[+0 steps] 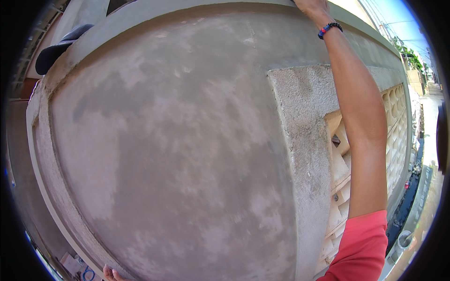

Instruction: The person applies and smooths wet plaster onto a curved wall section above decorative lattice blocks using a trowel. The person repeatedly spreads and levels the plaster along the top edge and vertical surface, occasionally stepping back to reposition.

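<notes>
In front of me stands a grey plastered wall panel (197, 140) with damp, darker patches. My right arm, in a red sleeve with a beaded bracelet at the wrist, reaches up across the right side. My right hand (313, 5) is at the raised top band (187, 10), cut off by the upper edge of the view. Its fingers look closed, and a small dark bit shows beside them; what they hold I cannot make out. Only the fingertips of my left hand (112, 274) show at the bottom left, against the panel's lower border, apparently apart and holding nothing.
Right of the panel, a rough cement border (304, 117) frames a cream lattice of openwork blocks (342, 187). A dark cap (58, 49) rests at the upper left. A ditch (408, 201), a bucket (403, 240) and a sunlit street (429, 154) lie at the right.
</notes>
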Demonstrator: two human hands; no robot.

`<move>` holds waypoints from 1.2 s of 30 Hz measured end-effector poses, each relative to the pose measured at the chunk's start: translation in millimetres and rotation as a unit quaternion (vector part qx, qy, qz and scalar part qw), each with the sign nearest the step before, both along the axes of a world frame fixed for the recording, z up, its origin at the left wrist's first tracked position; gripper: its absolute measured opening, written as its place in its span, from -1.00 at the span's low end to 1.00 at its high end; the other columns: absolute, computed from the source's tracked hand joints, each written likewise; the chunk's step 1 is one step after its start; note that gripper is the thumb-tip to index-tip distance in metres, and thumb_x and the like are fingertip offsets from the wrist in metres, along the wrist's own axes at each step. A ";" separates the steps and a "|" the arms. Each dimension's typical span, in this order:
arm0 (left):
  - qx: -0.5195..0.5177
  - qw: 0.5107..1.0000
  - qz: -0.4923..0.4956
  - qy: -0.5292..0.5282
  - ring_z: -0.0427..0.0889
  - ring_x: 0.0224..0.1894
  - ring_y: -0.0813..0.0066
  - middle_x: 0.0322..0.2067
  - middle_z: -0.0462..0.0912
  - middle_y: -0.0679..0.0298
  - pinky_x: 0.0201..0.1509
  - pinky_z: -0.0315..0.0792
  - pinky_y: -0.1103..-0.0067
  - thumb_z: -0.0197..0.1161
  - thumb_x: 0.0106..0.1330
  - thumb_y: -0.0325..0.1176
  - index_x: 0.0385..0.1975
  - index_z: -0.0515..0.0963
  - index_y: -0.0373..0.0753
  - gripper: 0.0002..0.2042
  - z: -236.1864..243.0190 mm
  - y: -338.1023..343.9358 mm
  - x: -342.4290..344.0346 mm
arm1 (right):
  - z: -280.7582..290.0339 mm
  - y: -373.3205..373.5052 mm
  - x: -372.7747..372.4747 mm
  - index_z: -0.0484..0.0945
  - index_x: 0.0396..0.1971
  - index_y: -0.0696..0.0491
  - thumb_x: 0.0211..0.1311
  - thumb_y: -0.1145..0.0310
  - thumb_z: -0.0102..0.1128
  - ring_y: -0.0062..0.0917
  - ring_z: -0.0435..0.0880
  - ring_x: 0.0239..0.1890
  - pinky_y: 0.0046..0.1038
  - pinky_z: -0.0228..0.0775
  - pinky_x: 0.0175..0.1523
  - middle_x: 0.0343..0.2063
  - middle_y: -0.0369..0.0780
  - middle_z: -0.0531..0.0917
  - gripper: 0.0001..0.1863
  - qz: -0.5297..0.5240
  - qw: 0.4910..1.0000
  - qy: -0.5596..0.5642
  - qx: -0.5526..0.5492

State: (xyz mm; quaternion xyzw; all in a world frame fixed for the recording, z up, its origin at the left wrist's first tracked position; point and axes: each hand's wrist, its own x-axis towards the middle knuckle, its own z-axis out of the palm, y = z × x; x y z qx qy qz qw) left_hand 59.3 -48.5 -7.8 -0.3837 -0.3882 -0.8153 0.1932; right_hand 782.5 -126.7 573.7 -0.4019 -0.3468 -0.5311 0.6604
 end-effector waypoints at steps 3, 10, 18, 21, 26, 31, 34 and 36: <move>0.027 0.999 -0.032 -0.033 0.34 0.10 0.25 -0.02 0.41 0.13 0.26 0.14 0.36 0.00 0.27 -0.25 -0.01 0.38 -0.39 -0.62 -9.3 3.3 -6.7 | 8.9 -14.1 137.9 0.46 0.19 -0.31 0.04 -0.10 0.03 -0.21 0.52 0.14 -0.21 0.33 0.21 0.08 -0.18 0.59 -0.37 -0.052 0.977 0.191 -0.084; 0.075 0.991 -0.036 -0.104 0.31 0.05 0.45 -0.08 0.41 0.25 0.24 0.10 0.51 0.04 0.18 -0.34 -0.08 0.43 -0.31 -0.68 47.4 -8.0 57.2 | 18.6 -13.2 147.7 0.43 0.21 -0.29 0.03 -0.11 0.00 -0.23 0.55 0.10 -0.26 0.35 0.16 0.05 -0.16 0.60 -0.34 -0.039 0.977 0.169 -0.121; 0.093 0.991 -0.047 -0.083 0.33 0.00 0.41 -0.09 0.40 0.21 0.19 0.13 0.48 0.07 0.11 -0.31 -0.15 0.44 -0.32 -0.68 55.4 -24.9 60.5 | 28.4 26.2 -115.0 0.53 0.05 -0.13 0.10 0.02 0.08 -0.13 0.61 -0.05 -0.24 0.42 0.07 -0.14 -0.02 0.65 -0.50 -0.059 0.993 -0.101 0.000; 0.088 0.992 -0.039 -0.079 0.34 0.05 0.35 -0.06 0.39 0.17 0.22 0.12 0.45 0.07 0.10 -0.30 -0.15 0.44 -0.33 -0.67 56.1 -29.8 60.6 | 8.9 31.2 -234.8 0.59 -0.07 0.08 0.04 0.16 0.12 -0.06 0.63 -0.16 -0.15 0.46 -0.01 -0.27 0.05 0.66 -0.54 0.049 0.973 -0.218 0.057; 0.069 0.995 -0.037 -0.065 0.31 0.13 0.25 0.00 0.35 0.10 0.29 0.08 0.35 0.06 0.10 -0.31 -0.15 0.44 -0.33 -0.66 52.5 -29.6 58.8 | 18.0 22.9 -354.6 0.64 -0.15 0.07 0.03 0.20 0.11 -0.06 0.63 -0.18 -0.13 0.46 -0.01 -0.28 0.07 0.64 -0.60 0.082 0.973 -0.214 0.009; 0.044 0.997 -0.046 -0.031 0.24 0.17 0.17 0.01 0.30 0.07 0.33 0.04 0.21 0.08 0.08 -0.33 -0.16 0.40 -0.32 -0.67 46.9 -38.8 54.3 | 4.3 31.8 -389.2 0.65 -0.21 0.06 0.05 0.20 0.07 -0.04 0.63 -0.17 -0.13 0.45 0.00 -0.28 0.07 0.65 -0.63 0.054 0.931 -0.358 0.049; 0.027 0.997 -0.063 0.020 0.20 0.19 0.10 0.02 0.26 0.03 0.32 0.02 0.13 0.09 0.07 -0.34 -0.15 0.37 -0.31 -0.67 41.2 -39.5 49.6 | 7.2 28.6 -331.1 0.49 0.16 -0.35 0.15 -0.07 0.12 -0.21 0.62 0.01 -0.34 0.43 0.09 -0.06 -0.07 0.65 -0.48 -0.013 0.966 -0.251 -0.060; 0.016 0.995 -0.088 0.051 0.17 0.21 0.04 0.04 0.22 -0.01 0.31 0.00 0.06 0.09 0.08 -0.33 -0.13 0.36 -0.29 -0.66 36.5 -33.6 46.8 | 35.6 23.8 -276.5 0.51 0.13 -0.34 0.15 -0.01 0.16 -0.24 0.63 0.00 -0.37 0.43 0.09 -0.07 -0.07 0.66 -0.50 -0.023 0.989 -0.134 -0.055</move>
